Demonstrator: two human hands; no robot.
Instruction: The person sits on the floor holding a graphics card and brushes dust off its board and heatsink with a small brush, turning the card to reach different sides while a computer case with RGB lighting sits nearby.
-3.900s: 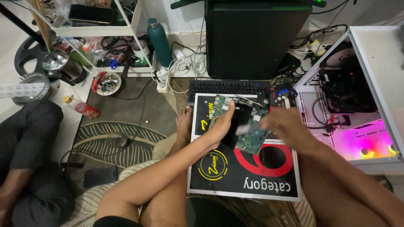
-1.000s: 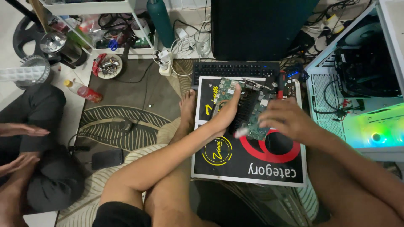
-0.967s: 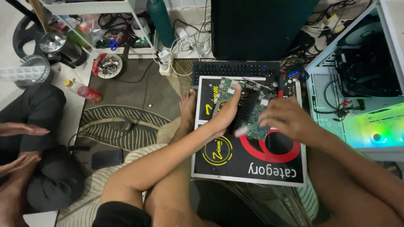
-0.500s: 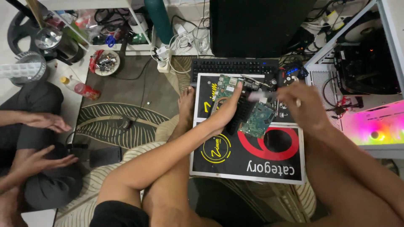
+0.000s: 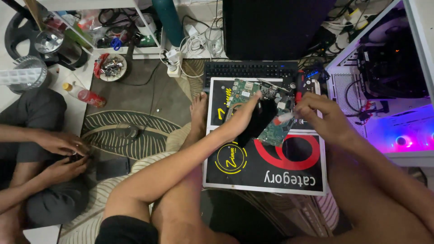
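A green circuit board (image 5: 274, 131) lies tilted on a black mat (image 5: 266, 169) printed with red and yellow circles, which rests across my lap. My left hand (image 5: 244, 116) presses on the board, fingers over its upper edge and a black part (image 5: 261, 119). My right hand (image 5: 322, 116) is closed on a small white tool (image 5: 285, 117) whose tip touches the board's right side. A red-handled screwdriver (image 5: 299, 88) lies just beyond the board.
A black keyboard (image 5: 249, 70) and dark monitor (image 5: 275, 22) stand ahead. An open computer case (image 5: 384, 68) glows purple on the right. Another person sits at left, hands (image 5: 63, 151) together. A bowl of small parts (image 5: 110, 67), a red bottle (image 5: 86, 95) and a mouse (image 5: 129, 131) lie on the floor.
My right hand has shifted slightly right along the board with the white tool. The person at left has brought both hands together. The case light has changed from green to purple.
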